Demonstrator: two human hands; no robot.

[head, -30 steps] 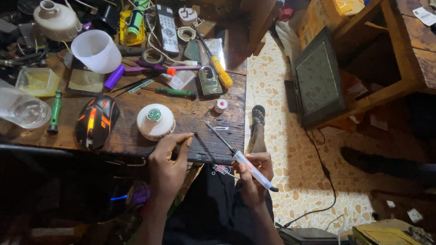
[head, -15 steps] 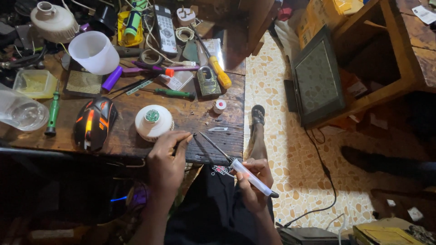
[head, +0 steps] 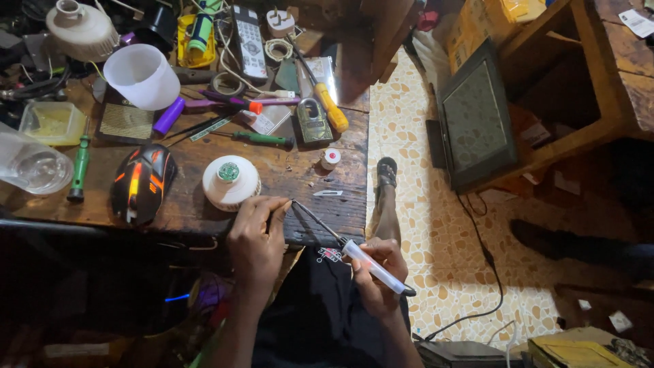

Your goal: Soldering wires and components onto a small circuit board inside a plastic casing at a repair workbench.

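Your left hand point(head: 255, 235) pinches the thin dark metal tip of the clear-handled soldering iron point(head: 354, 253), fingertips together at the dark wooden workbench point(head: 327, 218) edge. Your right hand point(head: 375, 272) is wrapped around the iron's translucent handle, over your lap. Just beyond the left fingers: white round bulb base with green centre point(head: 231, 181), black-and-orange computer mouse point(head: 141, 181). Right of the bench: tan mosaic tile floor point(head: 422, 204), dark flat monitor point(head: 475, 119) leaning.

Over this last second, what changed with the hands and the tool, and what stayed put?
The right hand keeps its grip on the clear-handled tool, which has shifted slightly lower. The left hand stays at the tool's metal tip by the table edge. The white round part, mouse and padlock did not move.
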